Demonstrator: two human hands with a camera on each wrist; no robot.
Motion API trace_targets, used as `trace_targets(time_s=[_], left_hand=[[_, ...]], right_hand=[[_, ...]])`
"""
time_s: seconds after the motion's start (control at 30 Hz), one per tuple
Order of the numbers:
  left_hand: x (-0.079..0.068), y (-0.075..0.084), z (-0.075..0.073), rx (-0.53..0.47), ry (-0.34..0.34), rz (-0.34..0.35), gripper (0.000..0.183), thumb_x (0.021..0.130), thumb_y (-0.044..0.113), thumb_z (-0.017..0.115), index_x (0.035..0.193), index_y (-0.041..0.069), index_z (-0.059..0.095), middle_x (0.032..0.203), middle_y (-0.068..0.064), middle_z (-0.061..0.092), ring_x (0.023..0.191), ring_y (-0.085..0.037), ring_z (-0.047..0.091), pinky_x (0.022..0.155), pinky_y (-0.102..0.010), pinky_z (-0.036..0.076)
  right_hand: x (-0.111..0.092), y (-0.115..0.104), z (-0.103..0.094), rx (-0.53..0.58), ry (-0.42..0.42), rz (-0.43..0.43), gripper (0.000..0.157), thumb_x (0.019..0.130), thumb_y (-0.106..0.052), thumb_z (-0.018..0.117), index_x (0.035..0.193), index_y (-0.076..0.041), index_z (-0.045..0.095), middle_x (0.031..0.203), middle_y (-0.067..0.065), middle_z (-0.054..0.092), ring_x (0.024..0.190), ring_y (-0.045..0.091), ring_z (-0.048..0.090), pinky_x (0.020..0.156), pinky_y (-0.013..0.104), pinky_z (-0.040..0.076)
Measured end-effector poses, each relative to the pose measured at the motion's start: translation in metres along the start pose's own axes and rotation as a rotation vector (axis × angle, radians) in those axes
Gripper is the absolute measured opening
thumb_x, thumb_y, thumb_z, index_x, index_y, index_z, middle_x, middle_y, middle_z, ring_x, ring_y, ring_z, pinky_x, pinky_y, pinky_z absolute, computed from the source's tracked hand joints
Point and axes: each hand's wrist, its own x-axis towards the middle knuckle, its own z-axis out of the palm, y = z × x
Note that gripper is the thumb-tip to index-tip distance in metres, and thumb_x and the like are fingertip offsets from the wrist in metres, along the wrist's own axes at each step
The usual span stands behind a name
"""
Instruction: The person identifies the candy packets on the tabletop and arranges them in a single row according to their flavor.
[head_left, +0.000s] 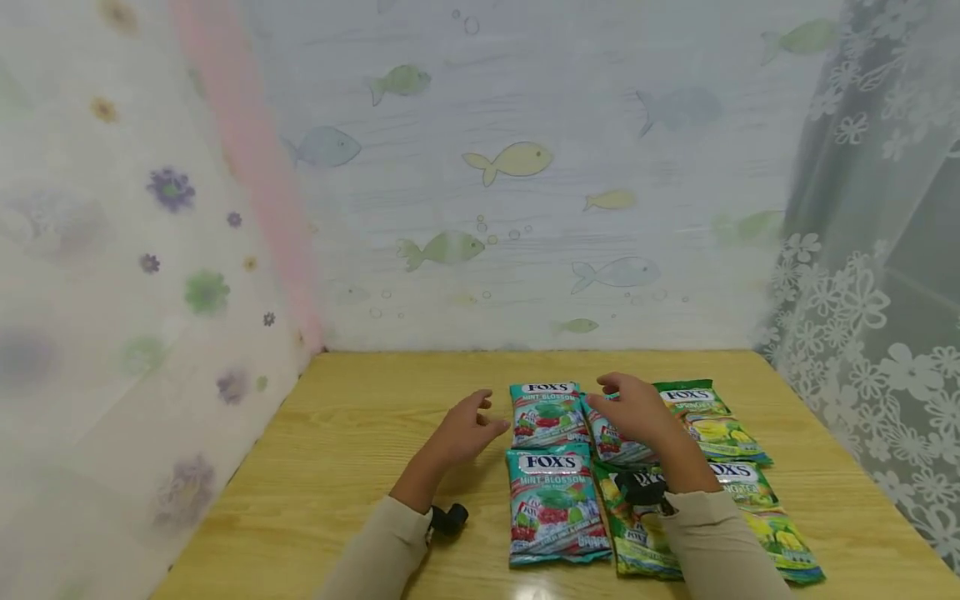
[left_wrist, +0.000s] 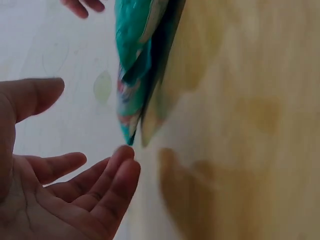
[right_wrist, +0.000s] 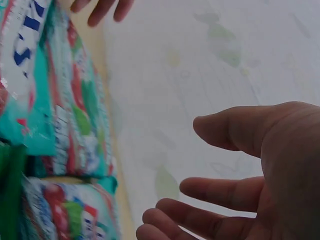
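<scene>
Teal candy bags marked Mint Blossom lie flat in the middle: a back one [head_left: 549,417], a front one [head_left: 557,508], and a third [head_left: 613,437] partly behind my right hand. My left hand [head_left: 467,429] hovers just left of the back teal bag, fingers spread and apart from it. Over the third teal bag is my right hand [head_left: 633,410], its fingers extended and nothing held. Both wrist views show bare palms and loosely bent fingers, with the left hand [left_wrist: 75,195] near the bag edge and the right hand [right_wrist: 240,175] above the bags.
Green-yellow candy bags sit at the right: one at the back [head_left: 712,425], one at the front right [head_left: 780,533], and one [head_left: 641,533] partly under the right forearm. They lie on a wooden table [head_left: 337,467]. Behind stands a fish-patterned wall [head_left: 525,208]; a lace curtain [head_left: 862,333] hangs right.
</scene>
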Motion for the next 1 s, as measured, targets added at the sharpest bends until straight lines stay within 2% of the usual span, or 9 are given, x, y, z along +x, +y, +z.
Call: trace_targets(time_s=[0.17,0.33,0.5,0.73,1.0], left_hand=[[-0.002,-0.006,0.016,-0.173,-0.016,-0.039,0.064,0.105,0.031,0.063,0.158,0.004,0.039,0.148,-0.018,0.055,0.128,-0.034,0.060,0.101,-0.049,0.056],[-0.006,-0.009,0.021,-0.242,-0.025,-0.057,0.062,0.103,0.026,0.065,0.155,0.000,0.042,0.145,-0.018,0.058,0.123,-0.031,0.065,0.100,-0.046,0.057],[-0.006,-0.008,0.023,-0.305,-0.085,-0.047,0.062,0.102,0.022,0.066,0.156,0.000,0.042,0.150,-0.019,0.056,0.131,-0.034,0.060,0.099,-0.044,0.058],[-0.005,-0.003,0.018,-0.288,-0.113,-0.033,0.059,0.105,0.025,0.063,0.156,0.005,0.044,0.153,-0.013,0.053,0.138,-0.033,0.055,0.106,-0.046,0.054],[0.000,-0.007,0.016,-0.287,-0.136,-0.042,0.056,0.103,0.027,0.065,0.153,0.007,0.050,0.152,-0.012,0.054,0.138,-0.031,0.055,0.106,-0.045,0.054]], right_hand=[[0.001,0.002,0.019,0.018,-0.021,0.037,0.060,0.105,-0.039,0.059,0.149,0.001,0.051,0.146,0.028,0.055,0.129,0.047,0.057,0.094,0.058,0.055],[-0.001,0.003,0.034,0.032,-0.020,0.062,0.058,0.105,-0.036,0.060,0.147,0.002,0.053,0.142,0.026,0.059,0.126,0.047,0.058,0.092,0.058,0.055],[0.001,0.000,0.040,0.041,-0.022,0.080,0.057,0.105,-0.033,0.059,0.148,0.005,0.051,0.141,0.027,0.059,0.127,0.047,0.058,0.097,0.060,0.053],[0.007,-0.003,0.044,0.036,-0.040,0.075,0.059,0.104,-0.031,0.061,0.147,0.008,0.050,0.144,0.030,0.057,0.129,0.048,0.057,0.098,0.059,0.054],[0.008,-0.006,0.044,0.052,-0.063,0.093,0.061,0.104,-0.032,0.061,0.149,0.007,0.048,0.145,0.028,0.057,0.131,0.047,0.056,0.100,0.059,0.053]])
